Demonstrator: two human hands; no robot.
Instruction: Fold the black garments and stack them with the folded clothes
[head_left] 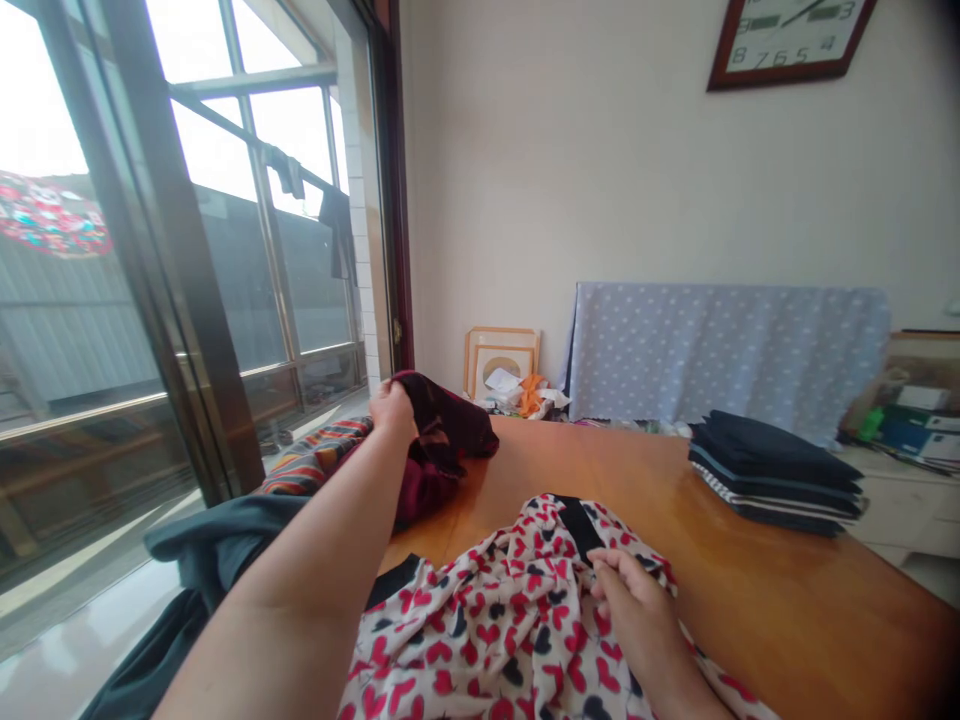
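My left hand [394,408] reaches to the far left of the wooden table and grips the edge of a dark maroon garment [450,420], part of which is lifted. Close to me lies a white garment with red and black hearts [495,620], rumpled, with black trim. My right hand [626,585] rests on it near the black band, fingers curled against the cloth. Whether those fingers pinch the fabric is hard to see, but they touch it. Beside my left arm are a striped garment [315,458] and a dark grey-green garment [217,540].
A stack of folded dark clothes [776,475] sits on the right of the table [600,462]. Behind it stands something draped with a blue star-patterned cloth [720,350]. Picture frames [501,350] lean at the wall. A large window [247,200] is on the left.
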